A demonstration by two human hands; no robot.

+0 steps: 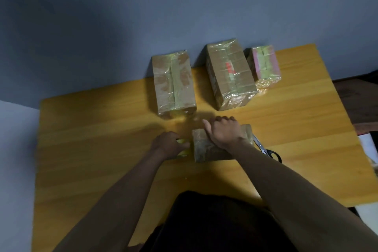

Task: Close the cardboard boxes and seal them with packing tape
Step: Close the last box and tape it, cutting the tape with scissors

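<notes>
Curling right hand (224, 132) fingers over box (201, 149), left hand (168, 145) gripping tape roll (183, 152)

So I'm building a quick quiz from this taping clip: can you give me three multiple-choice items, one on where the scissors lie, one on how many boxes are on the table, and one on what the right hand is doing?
1. Where do the scissors lie?
A. On the table, right of the near box
B. On top of the far left box
C. In the left hand

2. How many boxes stand on the wooden table?
A. Two
B. Four
C. Six

3. What is the right hand doing?
A. Hanging off the table edge
B. Holding the scissors
C. Resting on top of the near box

Answers: 1 A, the black handles show just right of that box. 2 B, three taped boxes at the far edge plus the near one. 3 C, its fingers curl over the box's far edge while the left hand holds the yellowish tape roll beside it.
</notes>
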